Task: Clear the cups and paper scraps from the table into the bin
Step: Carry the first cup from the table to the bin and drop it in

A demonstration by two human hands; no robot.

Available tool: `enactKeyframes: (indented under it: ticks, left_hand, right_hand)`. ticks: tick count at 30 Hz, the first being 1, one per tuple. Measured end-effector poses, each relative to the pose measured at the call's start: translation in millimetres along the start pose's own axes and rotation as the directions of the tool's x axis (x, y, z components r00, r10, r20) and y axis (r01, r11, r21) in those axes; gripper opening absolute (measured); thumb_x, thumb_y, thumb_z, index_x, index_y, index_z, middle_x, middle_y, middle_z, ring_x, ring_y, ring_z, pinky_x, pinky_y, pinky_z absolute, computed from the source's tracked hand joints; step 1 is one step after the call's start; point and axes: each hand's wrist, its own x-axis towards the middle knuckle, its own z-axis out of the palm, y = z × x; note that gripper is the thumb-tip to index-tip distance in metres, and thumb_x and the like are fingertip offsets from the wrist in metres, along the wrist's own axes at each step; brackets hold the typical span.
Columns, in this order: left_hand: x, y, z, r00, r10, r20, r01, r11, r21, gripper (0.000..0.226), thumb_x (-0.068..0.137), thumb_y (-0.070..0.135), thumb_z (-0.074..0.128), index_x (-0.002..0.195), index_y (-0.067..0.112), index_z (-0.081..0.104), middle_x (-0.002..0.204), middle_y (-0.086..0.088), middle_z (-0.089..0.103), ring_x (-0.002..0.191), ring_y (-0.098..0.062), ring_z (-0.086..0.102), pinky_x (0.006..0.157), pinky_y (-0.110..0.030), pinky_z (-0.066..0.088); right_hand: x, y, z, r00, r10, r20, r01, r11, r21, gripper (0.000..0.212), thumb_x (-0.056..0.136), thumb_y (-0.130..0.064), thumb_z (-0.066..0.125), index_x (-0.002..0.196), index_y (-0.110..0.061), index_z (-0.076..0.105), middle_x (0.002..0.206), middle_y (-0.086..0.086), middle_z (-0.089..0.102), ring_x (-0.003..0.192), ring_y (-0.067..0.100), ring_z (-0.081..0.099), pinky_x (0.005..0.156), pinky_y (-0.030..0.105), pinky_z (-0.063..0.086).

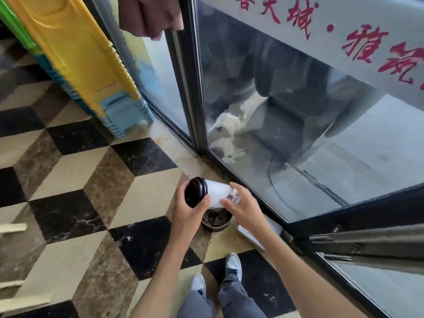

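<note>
A white paper cup (216,191) with a black lid (195,192) lies on its side in the air, held by both hands above the floor. My left hand (188,210) grips the lid end. My right hand (243,207) holds the cup's base, where a dark print shows. Directly below the cup a small dark round bowl (216,222) sits on the floor. No bin or table is in view.
A glass door (298,134) with a dark frame (190,88) and red characters stands ahead. Another person's hand (151,14) holds the frame at the top. Stacked yellow and blue plastic stools (91,65) lean at the left. My feet (215,276) stand on checkered tiles.
</note>
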Motion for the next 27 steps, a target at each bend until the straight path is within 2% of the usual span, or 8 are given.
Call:
enactKeyframes:
  ticks: [3,5,7,11,13,17,22,27]
  left_hand:
    - [39.0,-19.7,5.9,0.998,-0.048,0.032,0.047,0.999,0.021,0.061,0.078,0.047,0.071,0.133,0.041,0.045,0.131,0.014,0.054,0.118,-0.003,0.052,0.093,-0.026,0.045]
    - [64.2,-40.5,10.8,0.995,-0.089,0.05,0.088,0.996,0.028,0.06,0.077,0.046,0.073,0.131,0.041,0.046,0.126,0.017,0.056,0.115,-0.002,0.054,0.093,-0.027,0.046]
    - [87.5,-67.2,16.9,0.989,-0.127,0.079,0.123,0.991,0.045,0.059,0.076,0.046,0.074,0.128,0.044,0.046,0.119,0.025,0.056,0.111,0.006,0.055,0.092,-0.025,0.047]
    - [129.7,-139.3,29.7,0.972,-0.207,0.113,0.194,0.974,0.116,0.06,0.075,0.044,0.076,0.127,0.043,0.048,0.112,0.032,0.055,0.1,0.028,0.05,0.082,-0.013,0.042]
    - [151.6,-182.5,38.1,0.96,-0.249,0.13,0.23,0.962,0.145,0.06,0.074,0.045,0.076,0.127,0.041,0.05,0.111,0.032,0.056,0.099,0.031,0.048,0.08,-0.011,0.041]
    - [187.7,-268.0,64.6,0.932,-0.326,0.155,0.299,0.938,0.176,0.063,0.071,0.049,0.075,0.129,0.039,0.05,0.115,0.026,0.057,0.105,0.019,0.052,0.087,-0.018,0.043]
    - [214.3,-356.9,104.6,0.916,-0.361,0.173,0.326,0.924,0.2,0.067,0.071,0.048,0.073,0.131,0.033,0.049,0.13,0.007,0.057,0.12,-0.011,0.055,0.103,-0.038,0.049]
    - [229.9,-416.0,138.9,0.899,-0.406,0.166,0.361,0.9,0.247,0.068,0.071,0.052,0.068,0.133,0.032,0.048,0.128,0.005,0.057,0.119,-0.016,0.055,0.102,-0.046,0.049]
  right_hand:
    - [33.7,14.9,13.2,0.999,0.037,0.026,-0.037,0.999,0.007,0.067,0.085,-0.043,0.068,0.142,-0.018,0.044,0.146,0.0,0.047,0.134,0.014,0.042,0.105,0.024,0.032]
    - [57.0,32.7,29.8,0.998,0.062,0.032,-0.062,0.998,0.009,0.065,0.085,-0.042,0.069,0.141,-0.019,0.045,0.145,-0.001,0.047,0.132,0.01,0.042,0.102,0.022,0.03]
    - [75.6,56.5,52.4,0.993,0.118,0.022,-0.119,0.993,0.017,0.064,0.085,-0.042,0.069,0.14,-0.02,0.046,0.145,-0.003,0.048,0.13,0.008,0.042,0.1,0.021,0.029]
    - [104.6,115.8,109.0,0.975,0.214,0.053,-0.215,0.976,0.017,0.064,0.086,-0.044,0.067,0.142,-0.021,0.044,0.146,-0.001,0.047,0.133,0.013,0.043,0.102,0.024,0.031]
    - [118.8,150.9,138.6,0.962,0.263,0.075,-0.266,0.963,0.033,0.064,0.086,-0.045,0.066,0.142,-0.023,0.043,0.146,-0.002,0.047,0.132,0.012,0.043,0.102,0.025,0.032]
    - [147.4,225.0,188.6,0.939,0.33,0.098,-0.333,0.943,0.009,0.066,0.087,-0.046,0.064,0.144,-0.021,0.041,0.15,-0.001,0.043,0.136,0.014,0.04,0.102,0.024,0.031]
    - [178.7,307.3,229.7,0.915,0.383,0.123,-0.379,0.924,-0.056,0.067,0.087,-0.046,0.065,0.144,-0.021,0.041,0.151,0.002,0.042,0.137,0.018,0.041,0.104,0.031,0.035]
    - [201.5,369.0,255.0,0.906,0.408,0.116,-0.396,0.911,-0.111,0.063,0.088,-0.044,0.064,0.143,-0.022,0.043,0.15,0.003,0.044,0.135,0.02,0.043,0.099,0.027,0.033]
